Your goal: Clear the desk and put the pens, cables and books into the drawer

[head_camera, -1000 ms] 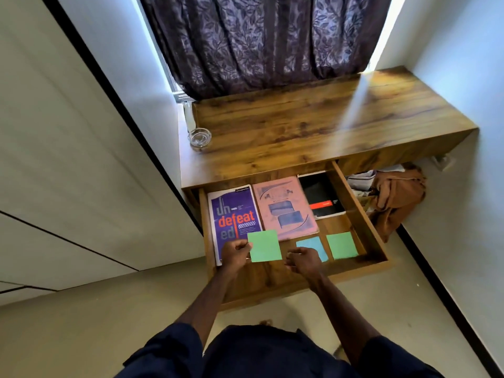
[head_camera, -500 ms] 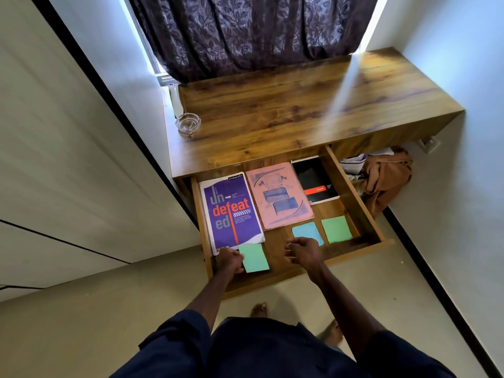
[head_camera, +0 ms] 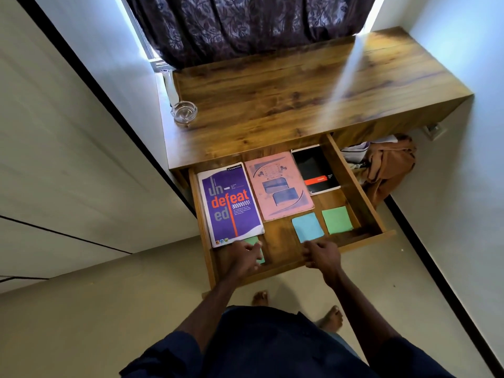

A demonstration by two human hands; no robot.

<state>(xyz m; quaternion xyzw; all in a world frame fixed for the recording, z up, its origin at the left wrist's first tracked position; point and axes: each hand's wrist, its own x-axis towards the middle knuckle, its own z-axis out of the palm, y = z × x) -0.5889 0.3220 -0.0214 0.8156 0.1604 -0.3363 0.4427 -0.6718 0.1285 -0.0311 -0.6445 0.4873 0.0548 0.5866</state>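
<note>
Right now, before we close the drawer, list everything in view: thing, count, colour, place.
desk: 1, brown wood, below curtain
curtain: 1, dark patterned, across window
ashtray: 1, clear glass, desk's left edge
drawer: 1, brown wood, pulled open
purple notebook: 1, purple, drawer left
pink notebook: 1, pink, drawer middle
black notebook: 1, black, drawer back right
blue pad: 1, blue, drawer front
right green pad: 1, green, beside blue pad
left green pad: 1, green, drawer front left, partly covered
clothes heap: 1, brown, under desk, right of drawer
left hand: on left green pad, grip unclear
right hand: loosely curled, holding nothing, over drawer front
</note>
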